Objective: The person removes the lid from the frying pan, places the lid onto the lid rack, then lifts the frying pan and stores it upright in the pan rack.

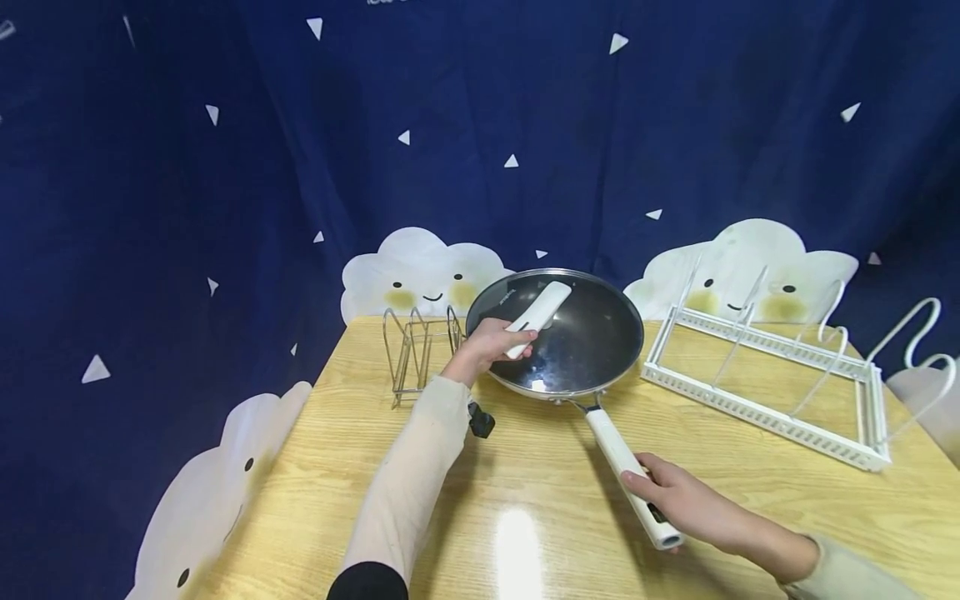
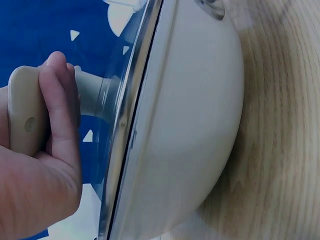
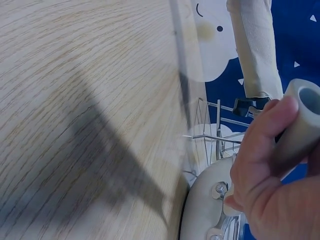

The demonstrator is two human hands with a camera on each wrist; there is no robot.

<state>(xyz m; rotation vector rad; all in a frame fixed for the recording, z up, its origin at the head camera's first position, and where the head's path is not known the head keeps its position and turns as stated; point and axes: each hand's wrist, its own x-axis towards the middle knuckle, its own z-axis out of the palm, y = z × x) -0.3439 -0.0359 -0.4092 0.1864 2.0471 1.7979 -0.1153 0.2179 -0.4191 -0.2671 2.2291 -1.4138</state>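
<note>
A wok [image 2: 195,115] with a cream outside stands on the wooden table, a glass lid [image 1: 592,333] with a metal rim lying over its top. My left hand [image 1: 497,343] grips the lid's long white handle [image 1: 547,307]; in the left wrist view its fingers [image 2: 60,95] curl round that handle. Nearer the front, my right hand [image 1: 686,500] holds the wok's long white handle [image 1: 617,450] close to its end. The right wrist view shows the right fingers [image 3: 265,135] wrapped about this handle. The inside of the wok shows only dimly through the glass.
Left of the wok is a small metal wire rack [image 1: 408,358]. A larger white rack [image 1: 757,417] with upright wire dividers stands at the right. Behind the wooden table [image 1: 360,483] hangs a dark blue curtain [image 1: 480,100] with clouds and white triangles.
</note>
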